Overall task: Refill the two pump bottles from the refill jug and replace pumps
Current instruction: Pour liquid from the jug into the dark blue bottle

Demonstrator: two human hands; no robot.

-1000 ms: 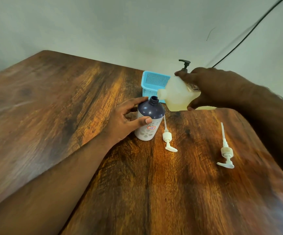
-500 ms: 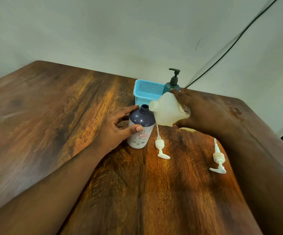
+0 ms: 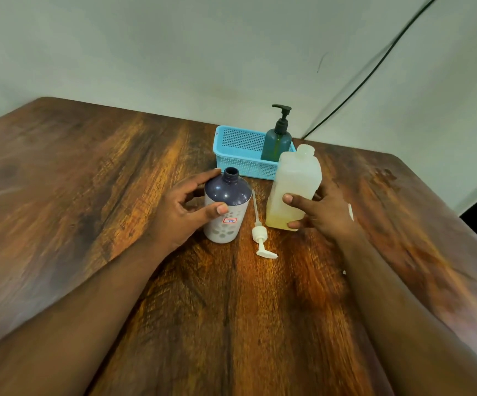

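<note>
A dark-topped white bottle (image 3: 225,207) stands open-necked on the wooden table (image 3: 88,195), and my left hand (image 3: 183,208) wraps around its left side. To its right the translucent refill jug (image 3: 295,184) stands upright, uncapped, with a little yellowish liquid at the bottom; my right hand (image 3: 320,212) grips it. A white pump (image 3: 260,231) lies flat between the two. The second white pump (image 3: 350,211) is mostly hidden behind my right hand.
A light blue mesh basket (image 3: 240,151) sits at the back against the wall, holding a dark green pump bottle (image 3: 277,141) with a black pump. A black cable (image 3: 374,67) runs down the wall behind. The table's right edge lies near my right arm.
The jug was tilted with its mouth over the dark-topped bottle; it has been swung upright and set down on the table to the right. My left hand stays on the bottle.
</note>
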